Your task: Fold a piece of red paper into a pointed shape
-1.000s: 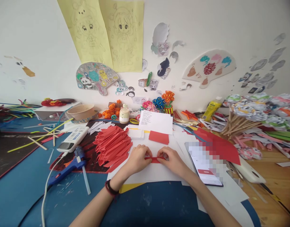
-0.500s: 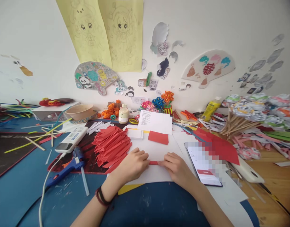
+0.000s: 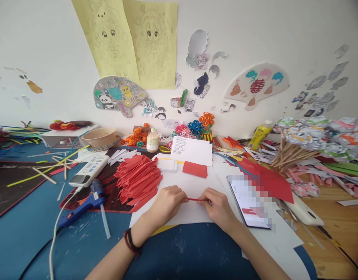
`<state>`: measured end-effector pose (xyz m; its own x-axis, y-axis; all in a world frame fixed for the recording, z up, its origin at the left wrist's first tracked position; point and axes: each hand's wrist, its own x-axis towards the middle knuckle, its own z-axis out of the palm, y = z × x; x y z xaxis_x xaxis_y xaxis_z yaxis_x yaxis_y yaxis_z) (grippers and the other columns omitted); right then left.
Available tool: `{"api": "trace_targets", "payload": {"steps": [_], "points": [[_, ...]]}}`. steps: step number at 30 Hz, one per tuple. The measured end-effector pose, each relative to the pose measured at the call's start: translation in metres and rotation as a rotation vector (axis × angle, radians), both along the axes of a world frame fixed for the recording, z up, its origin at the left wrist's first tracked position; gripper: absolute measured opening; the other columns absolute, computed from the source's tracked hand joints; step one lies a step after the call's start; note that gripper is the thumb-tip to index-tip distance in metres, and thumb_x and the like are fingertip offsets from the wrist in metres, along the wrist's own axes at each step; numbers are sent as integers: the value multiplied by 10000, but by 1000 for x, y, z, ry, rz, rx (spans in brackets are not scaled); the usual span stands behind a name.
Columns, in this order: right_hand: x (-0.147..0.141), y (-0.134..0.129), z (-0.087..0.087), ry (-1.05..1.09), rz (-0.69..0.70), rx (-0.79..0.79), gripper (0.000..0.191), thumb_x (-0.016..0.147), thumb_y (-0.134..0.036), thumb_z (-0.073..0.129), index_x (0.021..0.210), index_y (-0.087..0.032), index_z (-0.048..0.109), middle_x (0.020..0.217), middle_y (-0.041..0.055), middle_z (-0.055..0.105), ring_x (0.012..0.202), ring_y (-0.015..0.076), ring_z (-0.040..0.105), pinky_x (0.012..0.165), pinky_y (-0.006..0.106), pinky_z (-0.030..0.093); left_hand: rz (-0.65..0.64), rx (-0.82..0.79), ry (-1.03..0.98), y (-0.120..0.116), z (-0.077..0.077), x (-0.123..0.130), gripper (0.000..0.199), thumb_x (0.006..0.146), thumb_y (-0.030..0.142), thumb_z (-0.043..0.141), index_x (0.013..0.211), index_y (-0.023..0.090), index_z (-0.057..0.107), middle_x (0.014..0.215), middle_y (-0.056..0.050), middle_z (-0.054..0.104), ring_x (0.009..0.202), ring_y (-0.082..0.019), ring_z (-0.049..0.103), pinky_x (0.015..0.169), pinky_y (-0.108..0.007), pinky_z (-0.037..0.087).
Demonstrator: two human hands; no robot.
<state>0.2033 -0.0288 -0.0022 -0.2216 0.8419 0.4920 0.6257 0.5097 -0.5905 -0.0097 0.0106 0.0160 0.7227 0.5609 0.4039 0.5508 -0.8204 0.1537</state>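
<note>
Work area is crowded on both sides. A pile of folded red paper pieces (image 3: pixel 139 179) lies just beyond the left hand (image 3: pixel 170 200), at its outer side. Farther left are a blue glue gun (image 3: pixel 81 210) and a white power strip (image 3: pixel 89 171) with a cable. A phone (image 3: pixel 244 202), partly pixelated, lies near the right hand (image 3: pixel 218 204) and limits room there. Ahead are a red paper rectangle (image 3: pixel 194 169), a small white paper stack (image 3: pixel 168 165) and a handwritten card (image 3: pixel 193 149).

Item in hand: a narrow red paper strip (image 3: pixel 193 199), seen nearly edge-on, straight and roughly level, over white sheets (image 3: pixel 193 216). Fingers of both hands pinch it, one at each end, hiding the ends.
</note>
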Motion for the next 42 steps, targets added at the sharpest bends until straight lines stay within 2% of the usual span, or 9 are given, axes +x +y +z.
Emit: {"api": "trace_targets", "payload": {"steps": [3,7,12,16,21,26,31,38,42], "points": [[-2,-3,2,45,3,-24,225,867,-149,544,651,-206,511,636,-3,549,582,144,505,545,271,400,7,-54,-46,-2,0,-1,219,919,139,475,789,178,646,677,-18,603,650,-148,534,577,-270,344],[-10,-1,8,61,20,-3,170,882,-198,544,716,-209,581,665,13,580,603,154,531,560,276,421,17,-13,-43,-4,6,2,243,935,197,465,776,176,648,676,-32,610,673,-167,519,594,-289,345],[-25,9,20,78,31,4,214,827,-113,532,632,-202,537,611,-1,559,570,147,534,533,264,422,-24,63,-5,-8,17,3,251,834,25,429,757,159,626,658,-35,593,650,-173,478,573,-298,331],[-32,25,41,65,43,3,218,807,-104,555,611,-199,557,589,-6,584,553,149,552,525,265,429,92,145,-25,-6,29,-7,271,894,73,402,773,162,628,649,-38,580,636,-171,477,563,-304,321],[-36,43,62,93,162,44,149,888,-188,554,823,-219,685,710,14,672,643,166,630,601,280,511,231,146,-164,-3,45,-32,276,972,223,409,861,176,657,641,-23,596,637,-153,508,602,-302,342],[-40,48,56,84,181,197,198,928,-196,503,870,-221,690,747,36,678,675,173,647,615,291,542,262,-128,-299,-10,64,-56,233,945,296,500,851,210,695,742,-22,667,729,-153,571,671,-266,409],[-40,47,53,49,251,251,230,934,-164,478,945,-235,696,803,46,688,734,178,657,648,294,556,240,-306,-268,-14,78,-67,185,912,306,558,846,223,710,797,-14,690,767,-150,602,698,-248,439],[-39,42,57,49,290,249,233,914,-126,503,995,-231,695,846,52,698,757,177,668,672,281,562,199,-141,-51,-15,81,-68,228,954,232,456,833,174,640,774,-33,632,759,-154,557,676,-258,420],[-41,39,58,59,284,229,229,913,-139,508,985,-240,701,838,47,709,741,177,674,668,281,566,213,-90,-46,-16,80,-68,227,963,233,437,828,174,610,769,-31,604,747,-158,530,656,-266,409]]}}
